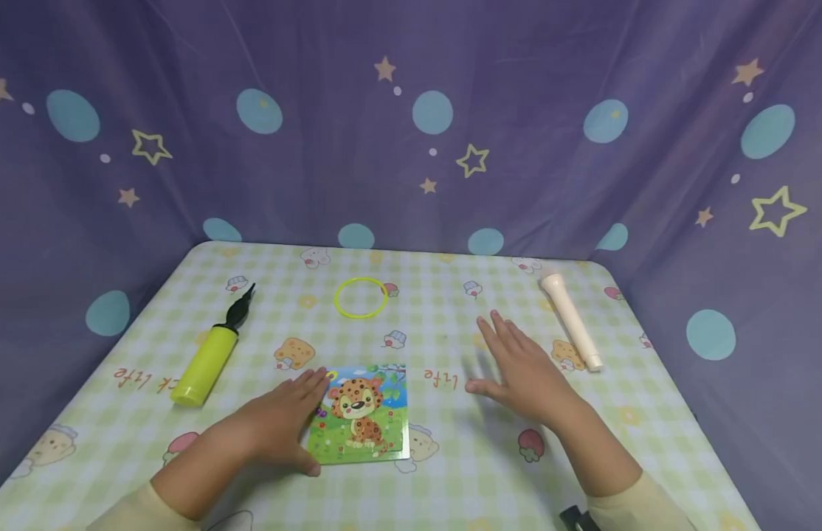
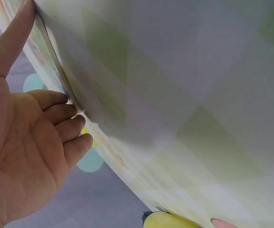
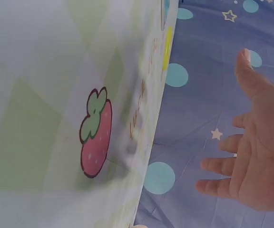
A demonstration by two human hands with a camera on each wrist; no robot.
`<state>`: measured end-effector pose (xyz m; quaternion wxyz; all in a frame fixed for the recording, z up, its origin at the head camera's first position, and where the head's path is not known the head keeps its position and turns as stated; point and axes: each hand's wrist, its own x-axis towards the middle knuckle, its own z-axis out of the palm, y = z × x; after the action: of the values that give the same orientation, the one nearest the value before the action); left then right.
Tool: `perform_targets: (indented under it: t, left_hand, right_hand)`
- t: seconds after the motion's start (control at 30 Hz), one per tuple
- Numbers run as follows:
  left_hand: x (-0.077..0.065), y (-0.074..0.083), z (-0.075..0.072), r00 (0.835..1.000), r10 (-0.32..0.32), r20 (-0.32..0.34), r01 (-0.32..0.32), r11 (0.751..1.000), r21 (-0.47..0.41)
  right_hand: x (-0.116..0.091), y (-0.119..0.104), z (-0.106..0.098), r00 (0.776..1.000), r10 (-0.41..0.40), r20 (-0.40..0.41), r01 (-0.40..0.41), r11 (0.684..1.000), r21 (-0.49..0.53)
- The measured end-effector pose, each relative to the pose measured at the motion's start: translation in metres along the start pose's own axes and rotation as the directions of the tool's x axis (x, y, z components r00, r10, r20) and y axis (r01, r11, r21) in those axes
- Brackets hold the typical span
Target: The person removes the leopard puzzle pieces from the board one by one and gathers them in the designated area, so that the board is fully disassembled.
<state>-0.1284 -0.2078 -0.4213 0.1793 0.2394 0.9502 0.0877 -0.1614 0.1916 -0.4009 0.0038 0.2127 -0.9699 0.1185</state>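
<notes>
Cream sleeves (image 1: 142,510) show nearest in the head view, either side of a leopard picture board (image 1: 361,428). The left hand (image 1: 274,424) lies along the board's left edge, thumb at the near corner, fingertips at the far one; the right hand (image 1: 527,380) is spread, well apart to the board's right. Left of the board lies a lime hand pump (image 1: 208,365), beyond it a yellow ring (image 1: 361,318), far right a cream tube (image 1: 573,321). The left wrist view shows thumb and fingertips at the board's edge; the right wrist view, fingers extended, thumb apart.
</notes>
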Motion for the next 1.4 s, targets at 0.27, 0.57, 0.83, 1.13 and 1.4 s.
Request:
perform_targets:
  t: [0.27, 0.57, 0.83, 1.13, 1.4]
  left_hand:
    - [0.014, 0.003, -0.012, 0.997, 0.012, 0.076, -0.012, 1.0, 0.003]
    - [0.04, 0.001, -0.01, 0.996, 0.061, 0.071, -0.058, 0.997, -0.05]
    - [0.062, 0.009, -0.005, 0.997, 0.072, 0.011, -0.071, 0.994, -0.082]
    - [0.057, 0.005, 0.001, 0.999, 0.054, -0.007, -0.054, 0.997, -0.046]
    - [0.05, 0.006, 0.008, 0.994, 0.095, -0.053, -0.095, 0.995, 0.013]
  right_hand:
    - [0.011, -0.002, 0.003, 0.997, 0.009, 0.082, -0.011, 0.999, 0.031]
    - [0.035, -0.015, 0.007, 0.987, -0.011, 0.162, 0.01, 1.0, 0.012]
    - [0.057, -0.021, 0.008, 0.979, -0.046, 0.197, 0.056, 0.998, -0.044]
    - [0.09, -0.029, 0.017, 0.959, -0.106, 0.263, 0.103, 0.994, 0.023]
    - [0.128, -0.051, 0.032, 0.925, -0.189, 0.33, 0.147, 0.978, 0.147]
